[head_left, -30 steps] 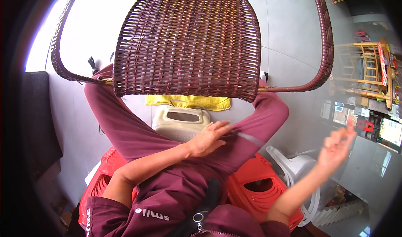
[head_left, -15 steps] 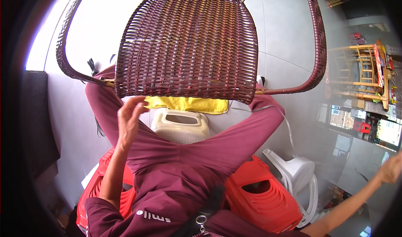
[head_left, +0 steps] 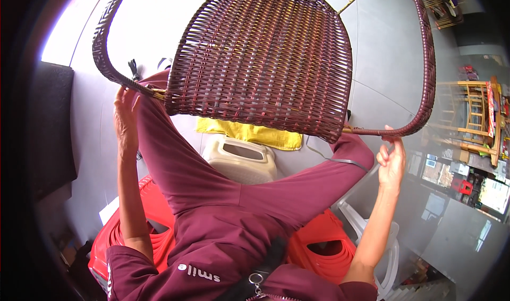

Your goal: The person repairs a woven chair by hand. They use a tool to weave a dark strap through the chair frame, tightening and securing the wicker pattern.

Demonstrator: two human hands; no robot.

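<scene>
A maroon woven wicker seat [head_left: 260, 62] spans the upper middle above my legs, with looped, wrapped side frames [head_left: 425, 88]. My left hand [head_left: 127, 109] has its fingers curled up at the left loop's lower bar, gripping it near a bare cane joint [head_left: 158, 94]. My right hand [head_left: 390, 157] is under the right loop's lower bar, fingers apart and partly bent, a fingertip touching the bar. A thin grey strip [head_left: 348, 162] hangs below the seat across my right leg. Whether my fingertips wrap fully round either bar is hidden.
Below the seat are a yellow cloth [head_left: 249, 132] and beige plastic stool [head_left: 239, 160]. Red plastic stools [head_left: 324, 226] are beneath me, white plastic furniture [head_left: 388, 248] beside them. A dark block [head_left: 53, 125] stands left; wooden chairs [head_left: 473, 117] stand right, by glossy tiles.
My left hand has moved up and left to the left bar. My right hand has swung from far right up to the right bar. The seat and frame appear shifted rightward in view.
</scene>
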